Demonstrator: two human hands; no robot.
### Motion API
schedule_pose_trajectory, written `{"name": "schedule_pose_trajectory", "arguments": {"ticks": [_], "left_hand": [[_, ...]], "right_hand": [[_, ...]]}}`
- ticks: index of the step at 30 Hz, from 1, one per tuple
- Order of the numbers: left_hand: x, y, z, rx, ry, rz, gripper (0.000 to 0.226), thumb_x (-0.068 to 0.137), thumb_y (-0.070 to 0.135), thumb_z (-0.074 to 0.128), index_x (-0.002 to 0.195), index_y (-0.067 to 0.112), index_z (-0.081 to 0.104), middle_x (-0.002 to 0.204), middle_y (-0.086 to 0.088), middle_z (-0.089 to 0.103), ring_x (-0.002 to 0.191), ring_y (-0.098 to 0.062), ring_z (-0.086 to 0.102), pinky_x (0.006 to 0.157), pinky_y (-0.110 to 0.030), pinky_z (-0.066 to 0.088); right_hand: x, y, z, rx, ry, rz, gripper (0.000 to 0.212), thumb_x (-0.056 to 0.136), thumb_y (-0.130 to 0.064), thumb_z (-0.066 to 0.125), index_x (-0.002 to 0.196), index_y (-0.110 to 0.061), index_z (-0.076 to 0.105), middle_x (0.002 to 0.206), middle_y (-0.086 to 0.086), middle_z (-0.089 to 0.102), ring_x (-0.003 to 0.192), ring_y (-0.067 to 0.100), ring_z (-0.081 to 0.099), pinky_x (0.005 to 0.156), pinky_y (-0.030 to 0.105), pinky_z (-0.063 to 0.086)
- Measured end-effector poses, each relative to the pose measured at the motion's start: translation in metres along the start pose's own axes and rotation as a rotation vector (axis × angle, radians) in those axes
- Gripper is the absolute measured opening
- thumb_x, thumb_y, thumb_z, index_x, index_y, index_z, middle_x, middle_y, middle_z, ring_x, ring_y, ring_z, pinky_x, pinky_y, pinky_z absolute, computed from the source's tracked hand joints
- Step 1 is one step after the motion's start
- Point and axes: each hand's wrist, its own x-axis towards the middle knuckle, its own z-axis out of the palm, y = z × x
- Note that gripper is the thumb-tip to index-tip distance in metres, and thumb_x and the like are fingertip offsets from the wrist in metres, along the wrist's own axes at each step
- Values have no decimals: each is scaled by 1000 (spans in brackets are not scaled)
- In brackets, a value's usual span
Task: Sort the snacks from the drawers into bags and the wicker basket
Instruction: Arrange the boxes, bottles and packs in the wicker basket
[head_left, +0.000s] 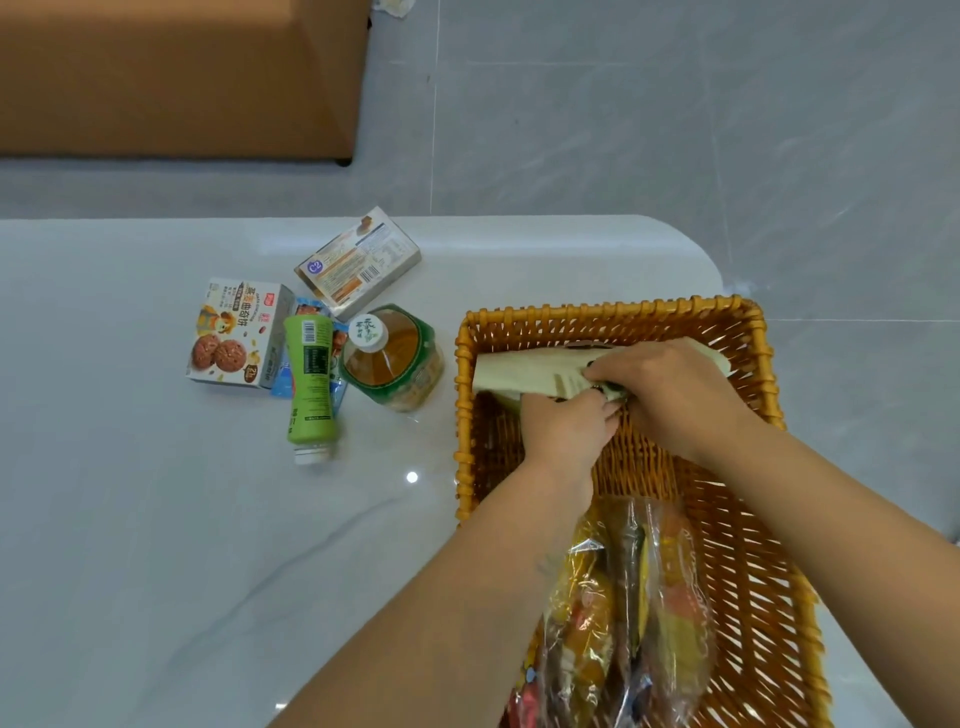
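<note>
Both hands, left hand and right hand, pinching pale packet (against far wall) inside wicker basket.

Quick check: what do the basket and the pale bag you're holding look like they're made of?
Basket: woven wicker or rattan, glossy orange-brown; open weave shows along the walls. Pale bag: looks like thin, matte cloth or paper, creased where the left hand and right hand grip it; unclear which.
</note>
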Motion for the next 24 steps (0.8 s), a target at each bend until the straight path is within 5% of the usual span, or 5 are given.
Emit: {"name": "schedule_pose_trajectory", "arguments": {"ticks": [5, 8, 12, 18, 24], "left_hand": [[13, 20, -15, 358, -2, 46, 13, 94, 24, 62, 104, 20, 56, 120, -5, 62, 111, -21, 58, 102, -43, 48], [11, 32, -24, 406, -62, 67, 8, 98, 34, 56, 96, 26, 56, 119, 0, 62, 113, -18, 55, 99, -36, 47], [8, 45, -45, 585, -40, 239, 12, 99, 27, 54, 92, 29, 63, 106, 6, 65, 107, -14, 58, 94, -32, 48], [-9, 47, -79, 857, 21, 505, 17, 95, 14, 57, 108, 25, 60, 104, 15, 62, 92, 5, 57, 66, -6, 46], [-30, 68, -116, 758, 199, 790, 20, 91, 8, 62, 94, 27, 67, 90, 15, 70, 85, 3, 64, 74, -12, 52]], "right_hand": [[14, 0, 10, -90, 39, 59, 36, 79, -2, 65, 108, -21, 71, 102, 0, 72, 97, 25, 65, 81, 39, 45], [21, 9, 20, -115, 308, 203, 20, 78, -9, 73, 97, -12, 72, 92, 7, 72, 91, 32, 64, 87, 42, 36], [18, 10, 43, -109, 546, 243, 41, 68, -17, 84, 102, -6, 65, 96, 16, 60, 93, 35, 52, 86, 41, 30], [12, -1, 51, -37, 584, 242, 68, 70, -25, 83, 127, -6, 51, 128, 23, 46, 121, 35, 38, 100, 49, 25], [20, -33, 51, 0, 617, 30, 34, 76, -13, 80, 108, -13, 69, 105, 14, 59, 102, 29, 47, 87, 41, 28]]}}
